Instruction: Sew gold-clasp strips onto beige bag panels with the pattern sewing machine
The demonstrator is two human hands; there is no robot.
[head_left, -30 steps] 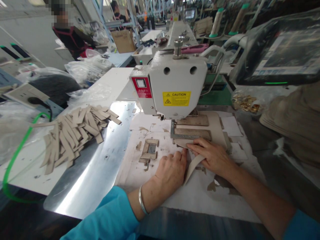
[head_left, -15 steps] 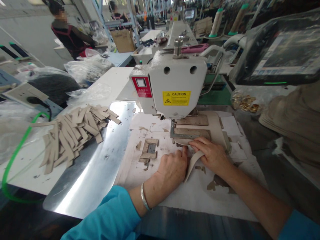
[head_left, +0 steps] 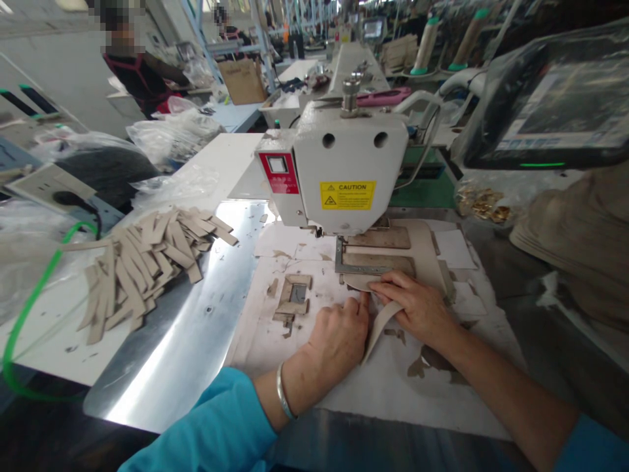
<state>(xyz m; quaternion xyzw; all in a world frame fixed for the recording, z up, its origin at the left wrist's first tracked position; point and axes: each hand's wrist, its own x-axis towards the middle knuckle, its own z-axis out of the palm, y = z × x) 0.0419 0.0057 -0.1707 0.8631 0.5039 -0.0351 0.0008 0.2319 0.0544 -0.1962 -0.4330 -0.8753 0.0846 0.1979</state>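
Note:
Beneath the head of a sewing machine (head_left: pixel 351 170), a beige fabric panel (head_left: pixel 425 246) lies under a metal clamp frame (head_left: pixel 363 269). My right hand (head_left: pixel 417 305) is closed, its fingertips at the panel's near edge, and a curved beige strap (head_left: pixel 381 331) runs out from under its fingers toward me. My left hand (head_left: pixel 339 334) lies beside the strap with fingers curled and the index finger pointed at the panel's edge. Whatever may be inside the curled left fingers is hidden.
A pile of beige strips (head_left: pixel 142 262) lies on the left of the table. A worn pale sheet (head_left: pixel 275 341) with cut-outs covers the work surface. At right are a plastic-wrapped screen (head_left: pixel 565 105), a bag of gold-coloured metal pieces (head_left: pixel 486 203) and stacked brown fabric (head_left: pixel 580 242). Another person stands far left.
My hands stay almost in place at the panel's near edge. The strap by my right hand lies slightly lower. The person at far left has shifted a little.

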